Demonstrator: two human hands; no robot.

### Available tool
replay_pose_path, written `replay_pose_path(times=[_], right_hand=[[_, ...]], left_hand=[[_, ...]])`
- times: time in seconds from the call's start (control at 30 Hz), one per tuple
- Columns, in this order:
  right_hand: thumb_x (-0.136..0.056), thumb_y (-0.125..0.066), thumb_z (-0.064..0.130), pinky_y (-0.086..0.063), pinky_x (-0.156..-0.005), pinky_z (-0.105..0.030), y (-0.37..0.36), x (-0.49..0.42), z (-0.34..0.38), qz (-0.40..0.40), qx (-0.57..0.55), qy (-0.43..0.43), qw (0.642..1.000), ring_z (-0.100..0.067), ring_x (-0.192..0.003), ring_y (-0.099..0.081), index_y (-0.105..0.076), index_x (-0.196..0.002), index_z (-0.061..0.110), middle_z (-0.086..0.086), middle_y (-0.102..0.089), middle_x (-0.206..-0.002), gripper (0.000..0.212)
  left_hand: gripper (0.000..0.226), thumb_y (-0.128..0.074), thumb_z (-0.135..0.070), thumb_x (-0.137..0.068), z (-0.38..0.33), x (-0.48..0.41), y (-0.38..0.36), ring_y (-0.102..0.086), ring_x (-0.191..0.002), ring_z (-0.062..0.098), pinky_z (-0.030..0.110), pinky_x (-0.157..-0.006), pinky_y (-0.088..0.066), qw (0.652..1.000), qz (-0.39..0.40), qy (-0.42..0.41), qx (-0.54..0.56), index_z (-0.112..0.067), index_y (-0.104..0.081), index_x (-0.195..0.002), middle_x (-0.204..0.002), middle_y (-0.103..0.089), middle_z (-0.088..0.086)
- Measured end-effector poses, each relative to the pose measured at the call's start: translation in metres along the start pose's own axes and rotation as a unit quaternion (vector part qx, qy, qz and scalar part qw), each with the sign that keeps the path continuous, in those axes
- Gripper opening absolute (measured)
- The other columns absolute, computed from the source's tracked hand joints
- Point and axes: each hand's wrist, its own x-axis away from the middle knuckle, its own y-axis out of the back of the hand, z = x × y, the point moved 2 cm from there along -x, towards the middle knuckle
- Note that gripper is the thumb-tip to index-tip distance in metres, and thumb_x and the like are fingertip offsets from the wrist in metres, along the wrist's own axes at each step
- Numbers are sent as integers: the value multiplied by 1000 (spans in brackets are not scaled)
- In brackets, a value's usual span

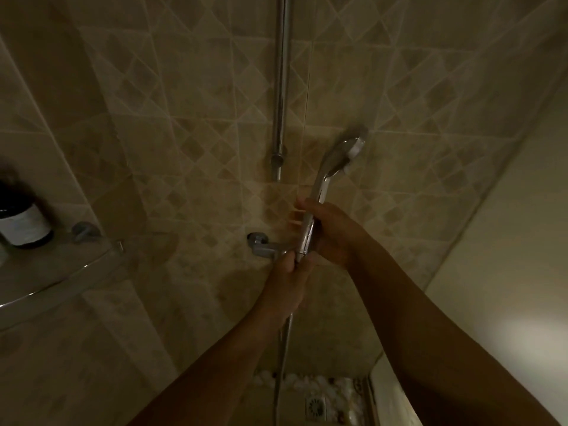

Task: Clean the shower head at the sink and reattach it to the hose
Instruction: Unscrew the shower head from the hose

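Observation:
A chrome shower head (339,158) with a white spray face points up and to the right in front of the tiled wall. My right hand (330,230) grips its handle at mid length. Just below, my left hand (290,272) pinches the joint where the handle's bottom end meets the hose (284,342). The hose hangs down from my left hand toward the floor. The joint itself is mostly hidden by my fingers.
A chrome riser rail (282,87) runs up the wall. A tap fitting (259,244) sits on the wall behind my left hand. A glass corner shelf (61,269) at left carries a dark bottle (21,216). A floor drain (316,405) lies among pebbles below.

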Motion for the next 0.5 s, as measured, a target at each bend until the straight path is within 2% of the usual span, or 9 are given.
replay_pose_path(times=[0.1,0.17,0.2,0.27,0.33,0.4,0.5], right_hand=[[-92,-64,35,-55,-72,-30,3,3,-8,-25,26,21,999,-14,-76,-67,-66,-98,13,2,-70,-80,24],[-88,-68,39,-51,-76,-35,3,5,-13,-44,28,3,999,-22,-85,-61,-63,-108,10,-5,-65,-90,35],[-86,-70,37,-51,-72,-35,2,5,-15,-55,28,0,998,-22,-83,-59,-61,-106,11,-6,-61,-89,35],[-85,-72,31,-49,-57,-31,0,5,-21,-64,14,10,998,-18,-67,-56,-57,-93,13,-4,-55,-76,24],[-87,-70,22,-47,-49,-28,2,6,-23,-46,-4,20,999,-15,-57,-56,-57,-82,16,-3,-55,-68,16],[-89,-68,20,-46,-50,-28,6,9,-23,2,-35,10,999,-15,-56,-54,-57,-79,16,-3,-55,-68,15],[-80,-74,32,-45,-49,-27,9,13,-24,63,-111,-26,991,-11,-51,-47,-53,-79,19,2,-49,-62,25]], left_hand=[[29,-58,-31,-99,11,-2,4,-40,-42,-2,13,-45,-31,991,-80,-42,-99,-23,-51,-72,-52,-44,-11],[24,-59,-29,-99,19,0,2,-43,-45,-2,15,-49,-34,986,-104,-51,-117,-20,-55,-77,-57,-47,-10],[22,-58,-29,-99,23,1,1,-44,-47,-2,18,-50,-35,986,-100,-49,-123,-19,-57,-80,-58,-49,-10],[23,-57,-30,-100,30,8,-3,-42,-44,-1,20,-46,-35,992,-66,-37,-104,-21,-58,-79,-53,-50,-11],[32,-56,-34,-100,32,14,-4,-35,-39,1,19,-39,-30,1000,-12,-1,-24,-24,-50,-70,-47,-43,-12],[34,-56,-43,-97,29,21,-2,-29,-41,2,18,-36,-24,994,53,61,74,-26,-50,-69,-53,-38,-11],[37,-57,-57,-90,21,32,-3,-24,-40,2,16,-36,-22,962,160,120,184,-27,-56,-70,-54,-34,-11]])
